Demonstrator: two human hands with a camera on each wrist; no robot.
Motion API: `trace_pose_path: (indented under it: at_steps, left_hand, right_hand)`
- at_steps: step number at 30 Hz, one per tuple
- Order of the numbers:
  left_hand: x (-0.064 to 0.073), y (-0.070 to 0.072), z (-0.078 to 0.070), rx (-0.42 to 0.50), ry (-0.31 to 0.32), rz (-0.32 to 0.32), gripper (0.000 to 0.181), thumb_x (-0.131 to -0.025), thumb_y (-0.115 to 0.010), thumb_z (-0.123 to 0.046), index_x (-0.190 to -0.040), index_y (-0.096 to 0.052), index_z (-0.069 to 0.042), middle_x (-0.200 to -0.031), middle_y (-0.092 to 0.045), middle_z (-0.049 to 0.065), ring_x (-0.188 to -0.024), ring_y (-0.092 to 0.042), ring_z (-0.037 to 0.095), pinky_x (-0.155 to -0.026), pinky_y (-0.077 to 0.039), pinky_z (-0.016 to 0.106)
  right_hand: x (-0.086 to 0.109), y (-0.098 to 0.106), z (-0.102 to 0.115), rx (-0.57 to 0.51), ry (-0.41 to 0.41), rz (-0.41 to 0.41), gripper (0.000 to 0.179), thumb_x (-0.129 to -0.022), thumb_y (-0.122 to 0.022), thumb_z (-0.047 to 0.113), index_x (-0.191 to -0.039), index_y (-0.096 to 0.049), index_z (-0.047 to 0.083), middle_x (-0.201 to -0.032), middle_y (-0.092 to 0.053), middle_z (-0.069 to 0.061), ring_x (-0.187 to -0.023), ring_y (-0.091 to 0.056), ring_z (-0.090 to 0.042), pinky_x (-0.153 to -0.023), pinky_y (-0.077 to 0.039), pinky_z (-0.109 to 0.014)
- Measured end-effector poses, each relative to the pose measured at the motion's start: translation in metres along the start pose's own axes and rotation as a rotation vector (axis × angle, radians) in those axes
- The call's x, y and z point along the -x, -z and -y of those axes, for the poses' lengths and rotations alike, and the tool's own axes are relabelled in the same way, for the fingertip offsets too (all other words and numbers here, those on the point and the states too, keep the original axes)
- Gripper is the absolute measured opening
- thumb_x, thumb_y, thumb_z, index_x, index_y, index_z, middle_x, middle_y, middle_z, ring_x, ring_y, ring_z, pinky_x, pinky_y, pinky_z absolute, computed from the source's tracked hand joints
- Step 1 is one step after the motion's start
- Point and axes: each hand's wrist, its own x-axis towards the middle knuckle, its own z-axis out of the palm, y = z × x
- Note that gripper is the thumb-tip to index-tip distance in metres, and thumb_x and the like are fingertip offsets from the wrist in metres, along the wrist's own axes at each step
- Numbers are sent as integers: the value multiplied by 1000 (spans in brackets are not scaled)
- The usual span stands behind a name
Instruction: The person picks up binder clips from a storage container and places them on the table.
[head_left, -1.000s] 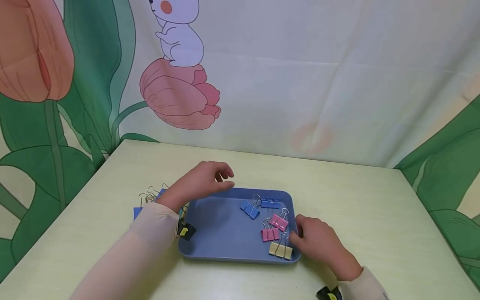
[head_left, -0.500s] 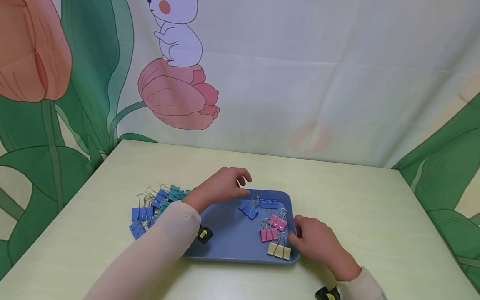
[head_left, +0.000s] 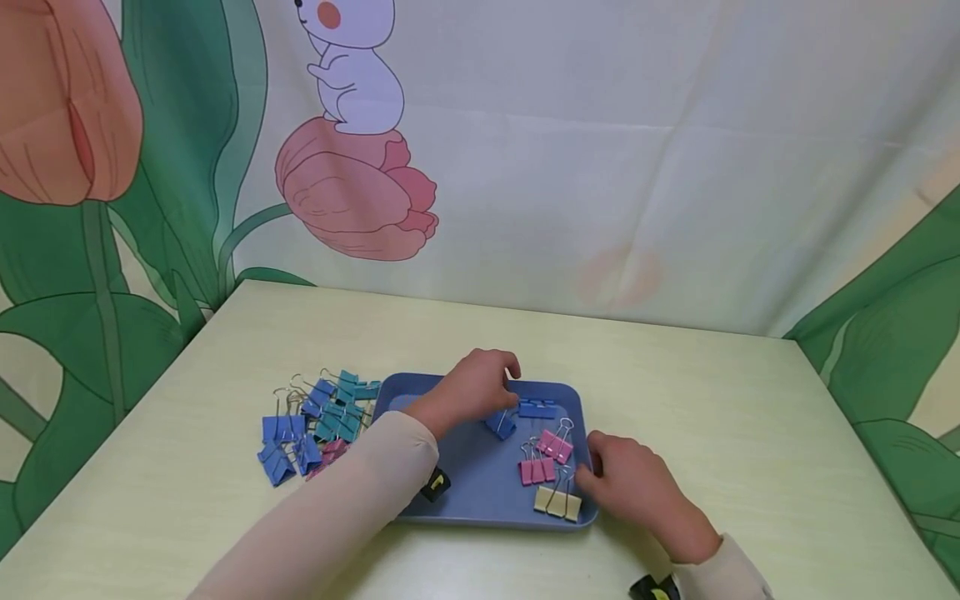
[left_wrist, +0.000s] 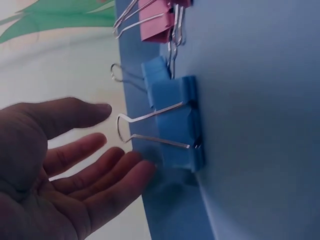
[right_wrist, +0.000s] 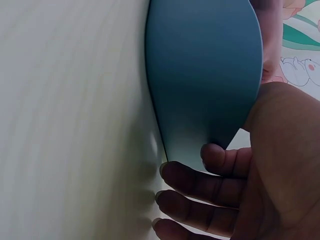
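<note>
My left hand (head_left: pixel 476 385) reaches over the far side of a blue tray (head_left: pixel 480 492), thumb and fingers spread apart. In the left wrist view, a blue binder clip (left_wrist: pixel 175 125) stands against the tray wall. Its wire handle lies between the thumb and fingers, with nothing gripped. Another blue binder clip (head_left: pixel 537 408) sits just to the right. At the tray's right side, my right hand (head_left: pixel 637 483) holds the edge, its thumb over the rim and fingers against the outer wall (right_wrist: pixel 200 75).
Two pink binder clips (head_left: pixel 537 472) and a cream binder clip (head_left: pixel 557 503) lie in the tray's right part. Left of the tray, a pile of blue, teal and pink binder clips (head_left: pixel 318 421) covers the table (head_left: pixel 187 500). A printed curtain (head_left: pixel 562 167) hangs behind.
My left hand has moved right and slightly nearer, from the tray's far left to the blue binder clip. The right hand stays at the tray's edge.
</note>
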Motion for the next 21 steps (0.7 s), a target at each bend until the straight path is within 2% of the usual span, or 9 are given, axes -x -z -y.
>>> trace_pose_path:
  at_steps: [7,12,15,21]
  left_hand:
    - [-1,-12,-4,-21,-6,-7,23,-86,-69,-9,-108,-66,-2,-94,-65,6,-80,-56,17,-77,-54,32]
    - [-2,-19,-5,-96,-40,-4,15,-90,-61,-4,-103,-68,-2,-96,-66,6,-83,-57,17,-81,-54,33]
    - [-1,-20,-5,-137,-47,-11,14,-91,-60,-4,-102,-69,-3,-97,-67,6,-85,-58,17,-84,-54,33]
    - [5,-19,-6,-151,-46,-21,16,-91,-58,-2,-102,-70,-3,-100,-68,7,-87,-60,17,-84,-55,34]
  right_hand:
    - [0,1,1,-3,3,-2,18,-84,-65,28,-79,-53,14,-62,-50,1,-57,-47,-14,-51,-36,-27]
    - [0,1,1,-9,10,-9,19,-84,-65,28,-78,-53,14,-62,-49,1,-56,-47,-14,-50,-35,-27]
    - [1,1,2,-8,15,-10,19,-84,-65,27,-78,-53,14,-62,-49,1,-57,-47,-14,-50,-35,-28]
    - [1,1,3,0,2,0,19,-84,-65,28,-79,-53,14,-63,-49,1,-58,-47,-15,-51,-35,-28]
